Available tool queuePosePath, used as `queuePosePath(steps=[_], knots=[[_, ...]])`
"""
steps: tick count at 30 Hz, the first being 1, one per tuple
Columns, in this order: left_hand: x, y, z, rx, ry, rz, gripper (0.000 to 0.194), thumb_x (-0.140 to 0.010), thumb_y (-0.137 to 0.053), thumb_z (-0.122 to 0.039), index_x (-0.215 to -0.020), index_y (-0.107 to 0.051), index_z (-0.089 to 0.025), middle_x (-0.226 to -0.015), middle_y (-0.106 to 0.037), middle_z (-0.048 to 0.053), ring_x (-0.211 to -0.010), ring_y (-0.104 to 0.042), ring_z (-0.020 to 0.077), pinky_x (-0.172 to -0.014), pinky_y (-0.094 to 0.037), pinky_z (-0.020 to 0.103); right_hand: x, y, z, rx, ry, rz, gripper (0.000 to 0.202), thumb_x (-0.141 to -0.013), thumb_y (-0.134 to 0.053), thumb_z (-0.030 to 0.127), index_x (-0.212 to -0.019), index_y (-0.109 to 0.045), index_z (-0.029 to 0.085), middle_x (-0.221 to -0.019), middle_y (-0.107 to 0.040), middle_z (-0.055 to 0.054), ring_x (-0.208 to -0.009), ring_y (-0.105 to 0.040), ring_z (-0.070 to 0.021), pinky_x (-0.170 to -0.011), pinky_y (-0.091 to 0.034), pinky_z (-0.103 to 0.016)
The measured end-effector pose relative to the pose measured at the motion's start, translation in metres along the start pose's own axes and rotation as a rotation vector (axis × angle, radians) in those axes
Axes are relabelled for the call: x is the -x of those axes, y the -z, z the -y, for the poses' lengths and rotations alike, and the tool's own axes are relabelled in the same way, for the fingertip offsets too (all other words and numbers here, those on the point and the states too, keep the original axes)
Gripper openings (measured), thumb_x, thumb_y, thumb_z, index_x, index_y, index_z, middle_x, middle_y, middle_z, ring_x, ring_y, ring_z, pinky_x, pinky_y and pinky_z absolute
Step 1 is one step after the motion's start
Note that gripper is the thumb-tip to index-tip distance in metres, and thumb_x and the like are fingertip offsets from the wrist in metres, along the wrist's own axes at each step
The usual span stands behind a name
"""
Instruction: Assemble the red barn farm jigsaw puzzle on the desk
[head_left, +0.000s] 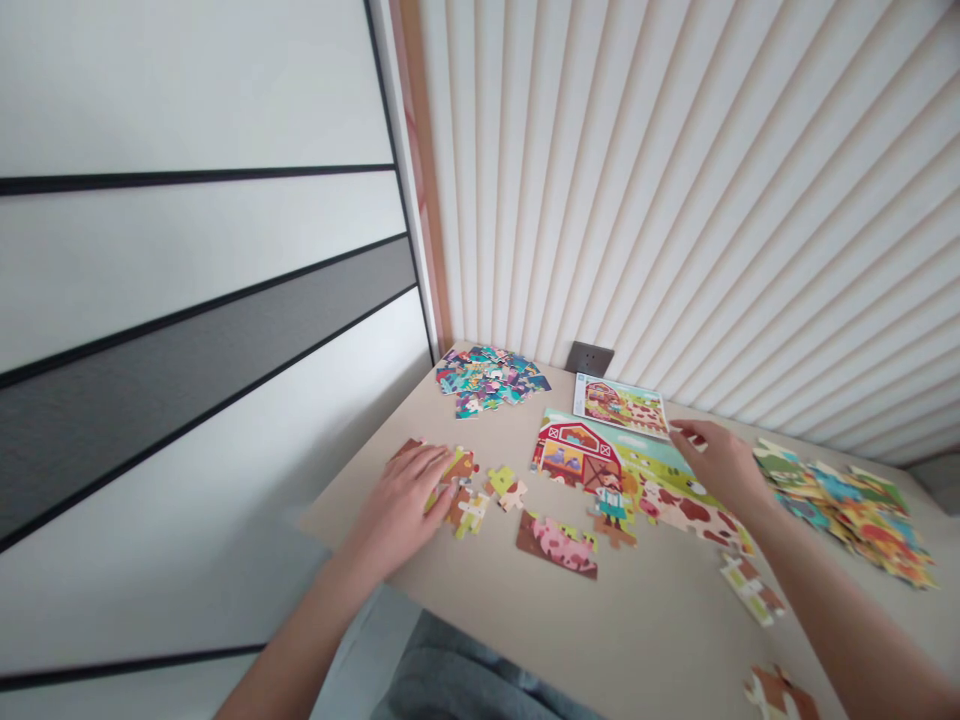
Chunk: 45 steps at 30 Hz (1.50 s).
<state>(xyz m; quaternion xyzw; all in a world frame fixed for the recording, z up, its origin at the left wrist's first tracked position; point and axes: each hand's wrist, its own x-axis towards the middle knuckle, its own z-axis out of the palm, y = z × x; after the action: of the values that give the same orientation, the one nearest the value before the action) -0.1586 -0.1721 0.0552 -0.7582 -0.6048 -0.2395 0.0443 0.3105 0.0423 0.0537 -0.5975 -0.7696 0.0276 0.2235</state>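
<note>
My left hand [409, 505] lies flat, fingers spread, over several loose brown and green puzzle pieces [466, 508] at the table's left side. My right hand [712, 455] is at the right end of the reference picture card [621, 405], thumb and fingertips brought together at its corner; the card shows the farm scene. Just below the card is a partly joined farm puzzle [581, 455] with a red barn, a farmer and a cow. Below it lies a joined pig section [556, 545], and a small green and pink piece pair [508, 487] sits to its upper left.
A pile of blue and purple pieces [491, 378] lies at the back left. Another colourful pile [847, 510] is right of my right forearm. Loose pieces [752, 588] and more [780, 694] lie near the front right. A dark socket box [589, 358] stands by the pleated wall.
</note>
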Motion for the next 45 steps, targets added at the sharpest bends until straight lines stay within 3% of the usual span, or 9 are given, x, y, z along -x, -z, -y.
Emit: queuePosePath(steps=[7, 15, 24, 27, 31, 34, 37, 41, 45], knots=[[-0.026, -0.01, 0.019, 0.027, -0.014, 0.204, 0.046, -0.094, -0.063, -0.037, -0.137, -0.059, -0.021, -0.135, -0.066, 0.012, -0.126, -0.059, 0.0281, -0.111, -0.042, 0.048, 0.07, 0.02, 0.077, 0.027, 0.307, 0.015, 0.034, -0.101, -0.046, 0.042, -0.107, -0.075, 0.025, -0.106, -0.074, -0.011, -0.098, -0.065, -0.0291, -0.085, -0.046, -0.043], [-0.028, -0.022, 0.027, 0.052, 0.046, 0.178, 0.039, -0.094, -0.065, -0.035, -0.131, -0.063, -0.024, -0.123, -0.067, 0.009, -0.114, -0.062, 0.0272, -0.102, -0.047, 0.043, 0.116, 0.023, 0.149, -0.009, 0.564, 0.115, 0.022, -0.103, -0.051, 0.025, -0.106, -0.073, 0.024, -0.1, -0.071, -0.009, -0.094, -0.062, -0.0248, -0.084, -0.043, -0.04], [-0.029, -0.031, 0.026, 0.29, 0.184, 0.016, 0.042, -0.093, -0.063, -0.037, -0.134, -0.061, -0.027, -0.12, -0.06, 0.006, -0.109, -0.065, 0.0233, -0.1, -0.051, 0.038, 0.133, 0.021, 0.167, -0.07, 0.599, 0.162, 0.019, -0.101, -0.053, 0.017, -0.108, -0.07, 0.022, -0.099, -0.069, -0.008, -0.096, -0.061, -0.0252, -0.087, -0.046, -0.043], [-0.032, -0.022, 0.01, 0.508, 0.255, -0.022, 0.032, -0.095, -0.061, -0.041, -0.122, -0.066, -0.025, -0.115, -0.064, 0.006, -0.104, -0.067, 0.0225, -0.094, -0.055, 0.036, 0.135, 0.019, 0.167, -0.173, 0.539, 0.157, 0.022, -0.101, -0.053, 0.019, -0.115, -0.069, 0.025, -0.105, -0.07, -0.009, -0.099, -0.063, -0.0259, -0.088, -0.05, -0.044], [-0.036, -0.013, -0.042, 0.92, 0.383, 0.079, 0.027, -0.093, -0.064, -0.046, -0.105, -0.064, -0.021, -0.1, -0.071, 0.004, -0.089, -0.07, 0.019, -0.076, -0.056, 0.028, 0.139, 0.014, 0.171, -0.402, 0.388, 0.148, 0.036, -0.102, -0.054, 0.028, -0.137, -0.059, 0.03, -0.119, -0.069, -0.01, -0.108, -0.065, -0.0277, -0.092, -0.055, -0.046], [-0.039, -0.021, -0.088, 1.042, 0.35, 0.187, 0.025, -0.092, -0.067, -0.045, -0.095, -0.065, -0.02, -0.085, -0.07, 0.002, -0.078, -0.067, 0.0161, -0.067, -0.051, 0.023, 0.143, 0.006, 0.172, -0.568, 0.304, 0.161, 0.049, -0.1, -0.059, 0.034, -0.148, -0.05, 0.033, -0.129, -0.067, -0.01, -0.114, -0.065, -0.0283, -0.095, -0.057, -0.045], [-0.041, -0.037, -0.121, 1.118, 0.343, 0.239, 0.023, -0.093, -0.065, -0.042, -0.094, -0.063, -0.019, -0.079, -0.067, 0.0, -0.071, -0.065, 0.0145, -0.062, -0.05, 0.022, 0.144, -0.004, 0.168, -0.649, 0.282, 0.182, 0.048, -0.097, -0.063, 0.034, -0.144, -0.055, 0.031, -0.132, -0.065, -0.01, -0.118, -0.064, -0.0274, -0.099, -0.056, -0.043], [-0.036, -0.05, -0.134, 1.095, 0.266, 0.165, 0.023, -0.098, -0.058, -0.038, -0.112, -0.063, -0.02, -0.097, -0.071, 0.006, -0.087, -0.07, 0.0181, -0.072, -0.058, 0.028, 0.138, -0.011, 0.154, -0.731, 0.182, 0.174, 0.038, -0.1, -0.056, 0.033, -0.137, -0.062, 0.029, -0.124, -0.07, -0.008, -0.108, -0.068, -0.0243, -0.093, -0.057, -0.039], [-0.017, -0.052, -0.123, 0.697, 0.05, -0.025, 0.036, -0.099, -0.055, -0.026, -0.135, -0.057, -0.025, -0.125, -0.064, 0.011, -0.119, -0.063, 0.0254, -0.102, -0.054, 0.046, 0.129, -0.011, 0.138, -0.761, 0.103, 0.143, 0.036, -0.103, -0.049, 0.035, -0.133, -0.066, 0.026, -0.122, -0.071, -0.009, -0.109, -0.067, -0.0248, -0.096, -0.054, -0.041]])
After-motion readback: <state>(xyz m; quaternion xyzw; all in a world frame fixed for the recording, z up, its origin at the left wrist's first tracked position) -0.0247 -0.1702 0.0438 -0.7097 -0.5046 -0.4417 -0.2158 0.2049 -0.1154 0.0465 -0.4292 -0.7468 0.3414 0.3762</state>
